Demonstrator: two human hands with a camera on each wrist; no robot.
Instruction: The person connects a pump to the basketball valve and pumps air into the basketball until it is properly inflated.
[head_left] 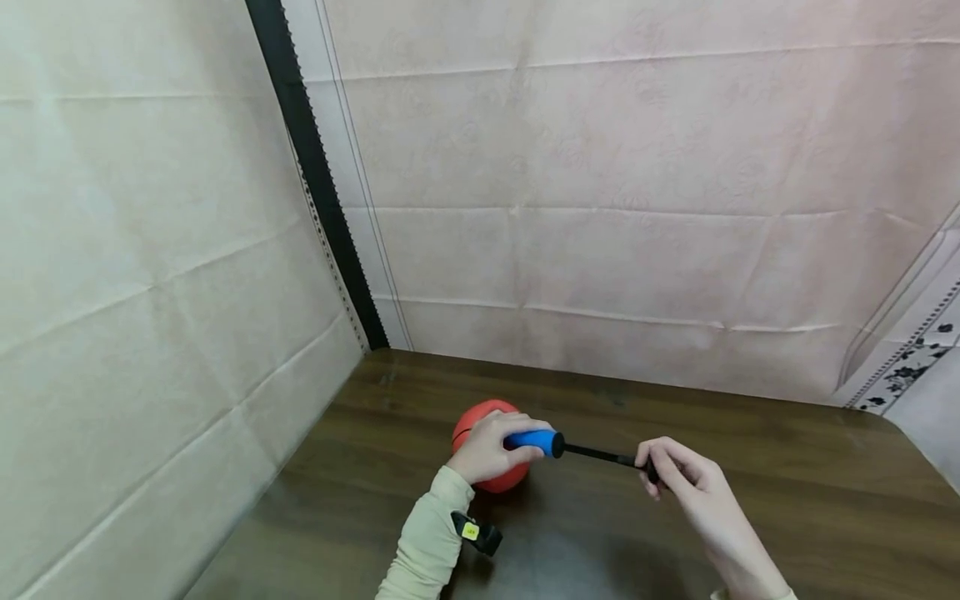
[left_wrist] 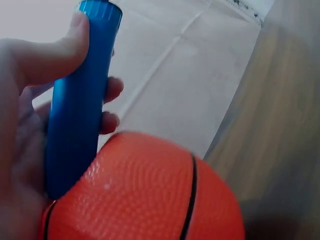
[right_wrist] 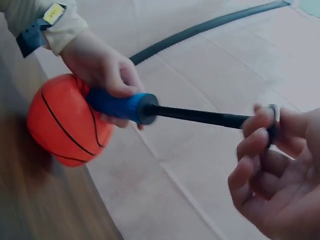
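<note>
A blue hand pump (head_left: 531, 441) lies across the fingers of my left hand (head_left: 487, 450), which grips its barrel with the thumb along the side. The pump's tail end meets a red toy basketball (left_wrist: 145, 185) with black lines, whose top looks slightly dented in the right wrist view. A black rod (right_wrist: 200, 116) extends well out of the barrel toward the right. At its far end, my right hand (head_left: 686, 479) holds the small black handle (head_left: 652, 472) between curled fingers and thumb. Where the pump joins the ball is hidden by the left hand.
The ball rests on a dark wooden table (head_left: 360, 500). Pale creased cloth (head_left: 637, 150) hangs behind it and another sheet (head_left: 150, 333) stands on the left. A black strip (head_left: 322, 175) runs down the corner. A strap with a black device (head_left: 477, 533) sits on the left wrist.
</note>
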